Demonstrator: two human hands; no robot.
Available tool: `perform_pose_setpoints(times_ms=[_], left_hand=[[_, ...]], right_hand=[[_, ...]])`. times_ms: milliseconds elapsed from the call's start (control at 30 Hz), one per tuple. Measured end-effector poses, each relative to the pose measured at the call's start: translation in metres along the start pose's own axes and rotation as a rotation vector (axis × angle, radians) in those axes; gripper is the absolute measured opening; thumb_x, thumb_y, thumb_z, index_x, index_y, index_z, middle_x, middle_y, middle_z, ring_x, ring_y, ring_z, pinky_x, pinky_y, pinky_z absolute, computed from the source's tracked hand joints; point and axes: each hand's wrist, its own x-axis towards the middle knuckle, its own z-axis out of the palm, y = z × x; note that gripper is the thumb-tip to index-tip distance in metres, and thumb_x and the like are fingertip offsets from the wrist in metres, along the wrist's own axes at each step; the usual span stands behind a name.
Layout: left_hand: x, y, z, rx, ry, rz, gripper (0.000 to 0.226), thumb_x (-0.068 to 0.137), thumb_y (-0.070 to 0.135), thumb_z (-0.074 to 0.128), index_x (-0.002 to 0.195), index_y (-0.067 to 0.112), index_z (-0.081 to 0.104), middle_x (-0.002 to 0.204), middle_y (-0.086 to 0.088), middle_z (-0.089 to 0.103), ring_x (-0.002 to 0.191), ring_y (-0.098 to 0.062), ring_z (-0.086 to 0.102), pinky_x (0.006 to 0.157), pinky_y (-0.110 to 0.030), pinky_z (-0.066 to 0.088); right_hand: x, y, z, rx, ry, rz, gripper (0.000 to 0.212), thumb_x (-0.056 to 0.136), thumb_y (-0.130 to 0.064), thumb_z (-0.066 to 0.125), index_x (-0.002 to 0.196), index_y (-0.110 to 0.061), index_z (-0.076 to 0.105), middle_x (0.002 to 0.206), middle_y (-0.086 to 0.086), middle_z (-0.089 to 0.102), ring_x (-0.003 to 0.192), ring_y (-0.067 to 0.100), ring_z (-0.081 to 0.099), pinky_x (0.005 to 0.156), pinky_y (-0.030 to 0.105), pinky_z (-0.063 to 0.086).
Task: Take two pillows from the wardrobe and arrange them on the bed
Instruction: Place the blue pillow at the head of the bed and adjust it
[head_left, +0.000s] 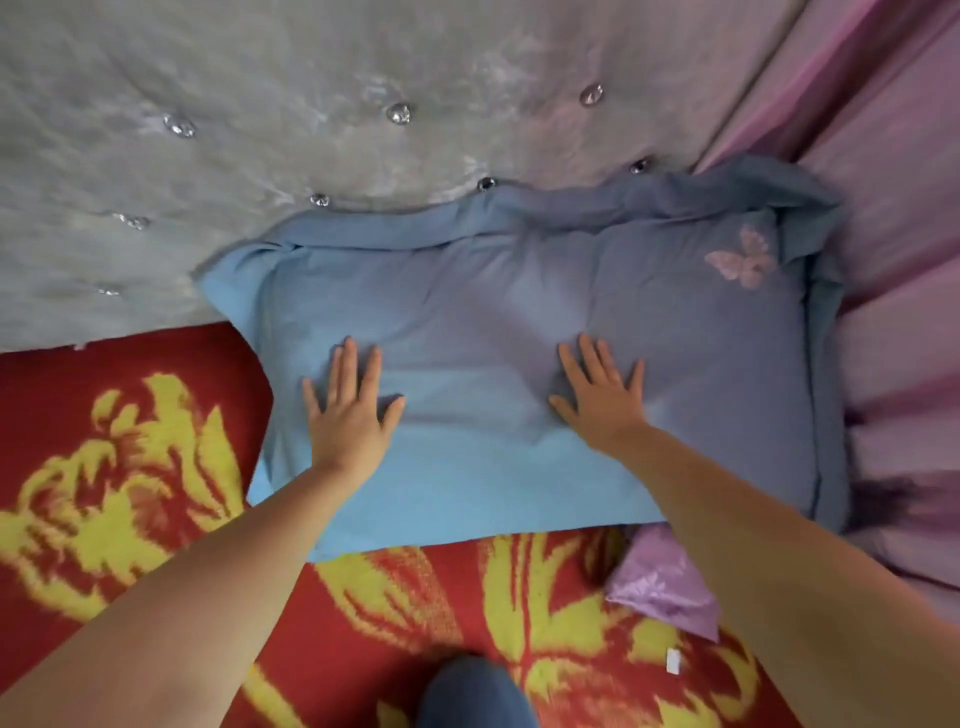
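A light blue pillow (498, 322) with a pink butterfly at its upper right corner lies flat on the bed, its top edge against the grey tufted headboard (260, 104). My left hand (349, 410) rests flat on the pillow's left half, fingers spread. My right hand (597, 397) presses flat on the pillow's middle, fingers spread too. Neither hand holds anything. Only this one pillow is in view.
A red blanket (156, 467) with yellow flowers covers the bed in front of the pillow. Pink curtain fabric (893, 260) hangs along the right side. A shiny lilac cloth (665, 587) lies by the pillow's lower right corner. My blue-clad knee (467, 691) shows at the bottom.
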Motion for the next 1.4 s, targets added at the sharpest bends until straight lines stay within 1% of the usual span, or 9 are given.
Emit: perform_pose_setpoints(times_ms=[67,167,267,467,667,800,1000,1100,1400], left_hand=[[-0.006,-0.024,0.003,-0.181,0.017,-0.353,0.081,0.085,0.051,0.055,0.149,0.017,0.020,0.157,-0.019,0.015,0.144,-0.033,0.018,0.109,-0.061,0.021],[-0.011,-0.057,0.009,-0.617,-0.019,-0.744,0.093,0.083,0.057,0.056,0.150,0.012,0.011,0.151,-0.022,0.030,0.136,-0.037,0.035,0.109,-0.048,0.031],[-0.017,-0.057,0.011,-0.895,-0.102,-0.763,0.080,0.083,0.057,0.056,0.144,0.016,0.025,0.140,-0.016,0.047,0.123,-0.034,0.050,0.104,-0.045,0.041],[-0.047,0.009,0.024,-1.177,-0.177,-0.716,0.064,0.088,0.046,0.056,0.142,0.026,0.027,0.137,-0.011,0.052,0.117,-0.030,0.056,0.099,-0.044,0.046],[-0.031,-0.015,0.026,-1.104,-0.368,-0.737,0.068,0.089,0.046,0.056,0.144,0.030,0.021,0.144,0.000,0.042,0.128,-0.028,0.046,0.107,-0.053,0.037],[-0.004,0.004,-0.002,-0.369,-0.403,-0.515,0.068,0.092,0.040,0.049,0.148,0.016,0.019,0.146,-0.023,0.037,0.133,-0.038,0.038,0.110,-0.041,0.033],[0.029,0.077,-0.100,-0.034,-0.335,0.125,0.058,0.094,0.038,0.045,0.146,0.023,0.025,0.143,-0.012,0.042,0.131,-0.031,0.041,0.106,-0.049,0.035],[0.054,0.092,-0.150,-0.007,-0.190,0.338,0.052,0.093,0.037,0.045,0.142,0.023,0.034,0.139,-0.009,0.049,0.128,-0.027,0.045,0.106,-0.046,0.035],[0.065,0.039,-0.268,-0.154,0.005,0.502,0.048,0.093,0.035,0.048,0.138,0.020,0.041,0.122,-0.011,0.062,0.112,-0.033,0.057,0.098,-0.043,0.041]], right_hand=[[-0.016,0.002,0.014,-0.026,0.085,-0.008,0.070,0.096,-0.055,0.032,0.153,-0.031,0.000,0.163,-0.003,-0.009,0.150,0.019,-0.008,0.112,0.066,-0.002],[-0.044,0.009,0.036,0.052,0.163,0.194,0.069,0.095,-0.059,0.028,0.152,-0.035,-0.002,0.162,-0.006,-0.009,0.150,0.018,-0.011,0.110,0.069,-0.003],[-0.068,0.020,0.050,0.210,0.149,0.364,0.066,0.096,-0.059,0.030,0.151,-0.042,-0.002,0.162,-0.009,-0.013,0.149,0.017,-0.016,0.109,0.070,-0.001],[-0.063,0.049,0.020,0.317,0.118,0.356,0.061,0.097,-0.051,0.038,0.151,-0.040,0.011,0.163,-0.006,-0.006,0.149,0.022,-0.011,0.110,0.072,0.006],[-0.063,0.044,0.016,0.210,-0.068,0.291,0.063,0.097,-0.052,0.038,0.151,-0.039,0.008,0.162,-0.005,-0.013,0.149,0.023,-0.013,0.112,0.068,0.008],[-0.069,0.033,-0.004,0.130,-0.121,0.284,0.061,0.099,-0.046,0.037,0.152,-0.036,0.009,0.163,-0.002,-0.009,0.150,0.023,-0.008,0.114,0.063,0.009],[-0.077,-0.012,-0.103,0.130,0.195,0.105,0.045,0.099,-0.027,0.040,0.143,-0.021,0.038,0.147,0.008,0.038,0.124,0.032,0.049,0.093,0.044,0.046],[-0.075,-0.030,-0.163,0.089,0.316,0.064,0.040,0.099,-0.027,0.039,0.139,-0.020,0.043,0.140,0.007,0.046,0.112,0.033,0.058,0.081,0.040,0.049],[-0.109,-0.105,-0.253,-0.016,0.379,0.155,0.041,0.101,-0.027,0.036,0.141,-0.020,0.038,0.144,0.007,0.042,0.104,0.035,0.062,0.076,0.041,0.049]])
